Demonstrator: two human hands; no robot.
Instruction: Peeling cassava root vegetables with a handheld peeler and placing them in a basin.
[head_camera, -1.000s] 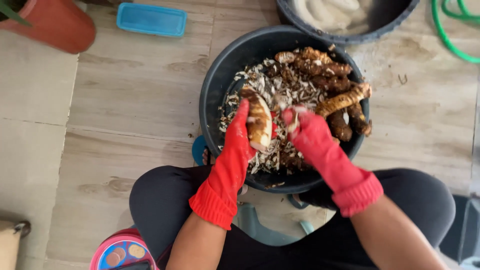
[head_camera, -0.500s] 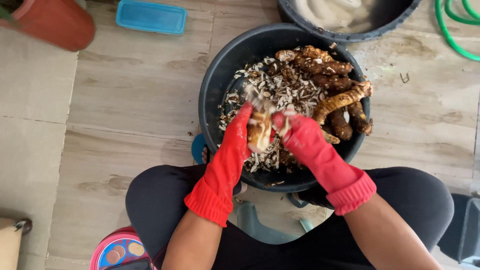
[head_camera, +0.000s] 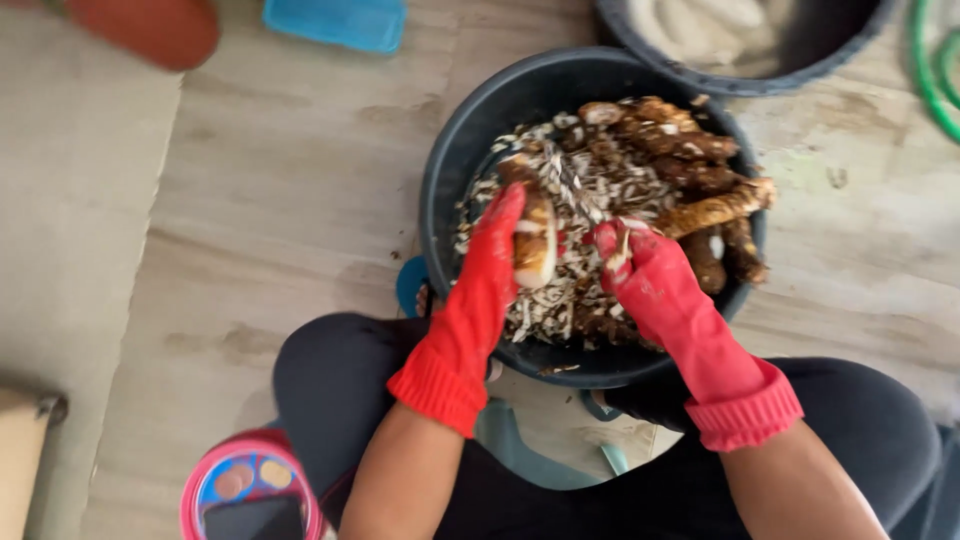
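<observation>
root (head_camera: 535, 240) turned lengthwise since earlier frame, gripped in left hand (head_camera: 490, 270); right hand (head_camera: 635, 265) closed, tool unclear; partly peeled, brown roots (head_camera: 690, 170) left in basin (head_camera: 450, 170).

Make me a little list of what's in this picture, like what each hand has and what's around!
left hand: red glove, holding a partly peeled root
right hand: red glove, closed on something small; cannot tell what
dark tub: holds peelings and brown unpeeled roots
second tub: behind, pale pieces inside
blue lid: on the floor, top left
</observation>
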